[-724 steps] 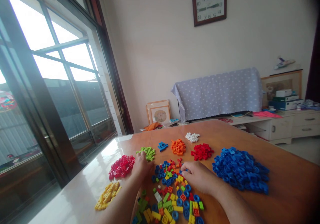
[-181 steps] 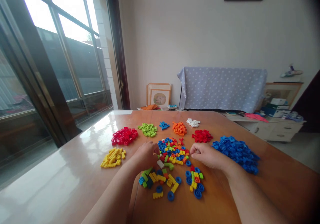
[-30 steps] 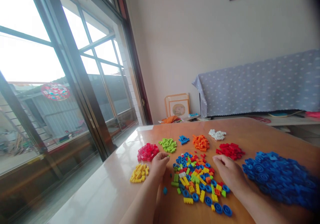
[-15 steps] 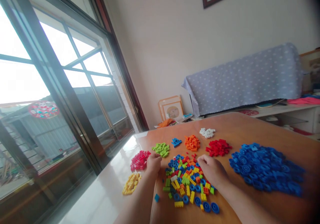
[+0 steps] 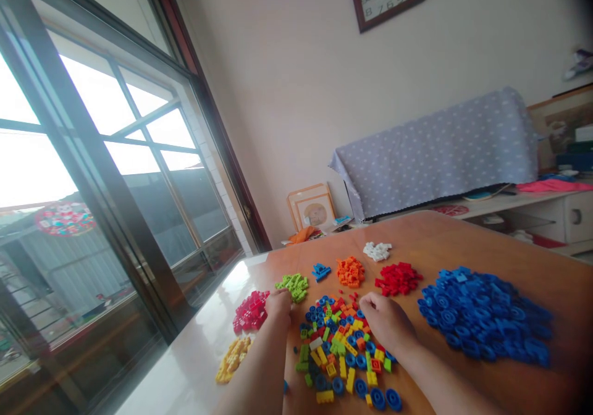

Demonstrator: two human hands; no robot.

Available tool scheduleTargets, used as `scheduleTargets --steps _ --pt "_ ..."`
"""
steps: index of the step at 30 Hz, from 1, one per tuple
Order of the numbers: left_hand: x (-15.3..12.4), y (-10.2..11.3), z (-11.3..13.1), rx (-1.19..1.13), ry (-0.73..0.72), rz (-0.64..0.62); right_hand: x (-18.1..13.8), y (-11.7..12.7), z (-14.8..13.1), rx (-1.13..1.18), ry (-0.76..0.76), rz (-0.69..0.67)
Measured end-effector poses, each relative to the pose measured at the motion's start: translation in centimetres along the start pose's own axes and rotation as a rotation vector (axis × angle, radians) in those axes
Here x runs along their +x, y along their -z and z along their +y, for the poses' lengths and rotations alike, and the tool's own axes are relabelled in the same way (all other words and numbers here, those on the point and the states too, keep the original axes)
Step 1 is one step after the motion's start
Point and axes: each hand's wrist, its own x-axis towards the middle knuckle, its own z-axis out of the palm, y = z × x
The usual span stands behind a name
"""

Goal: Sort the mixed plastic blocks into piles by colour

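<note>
My left hand [image 5: 278, 304] is closed, fingertips out of sight, between a pile of pinkish-red bricks [image 5: 250, 311] and a pile of lime-green bricks [image 5: 293, 286]. Its forearm passes beside a pile of yellow bricks [image 5: 233, 359]. My right hand [image 5: 388, 322] is curled shut at the right edge of a mixed heap of toy building bricks [image 5: 340, 346], which includes round blue pieces. Whatever either hand may hold is hidden by the fingers. A few small red pieces [image 5: 354, 296] lie at the heap's far side, left of the right hand.
Sorted piles stand farther back on the brown table [image 5: 435, 236]: blue bricks [image 5: 320, 272], orange bricks [image 5: 351, 272], white bricks [image 5: 377, 251] and red bricks [image 5: 398, 278]. A large blue pile [image 5: 482, 316] lies at right. A glazed window [image 5: 152, 149] is on the left.
The view has tilted up, showing more of the wall clock. My left hand has shifted slightly towards the lime-green pile, its forearm now partly covering a small blue piece. The right hand stays closed by the heap.
</note>
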Motion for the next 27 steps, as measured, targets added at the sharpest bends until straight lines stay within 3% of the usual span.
scheduleTargets --steps 4,14,19,27 --pt "0.3 0.0 -0.4 -0.069 0.105 0.122 0.0 0.0 0.0 0.001 -0.001 -0.005" --pt "-1.7 1.5 -0.6 -0.245 0.038 0.031 0.0 -0.2 0.4 -0.032 0.013 -0.018" --pt "-4.2 3.1 -0.8 -0.296 0.03 0.022 -0.1 -0.1 0.4 -0.062 0.025 -0.019" --pt "-10.1 5.1 -1.5 -0.241 0.01 0.174 -0.3 -0.3 1.0 -0.094 0.014 -0.038"
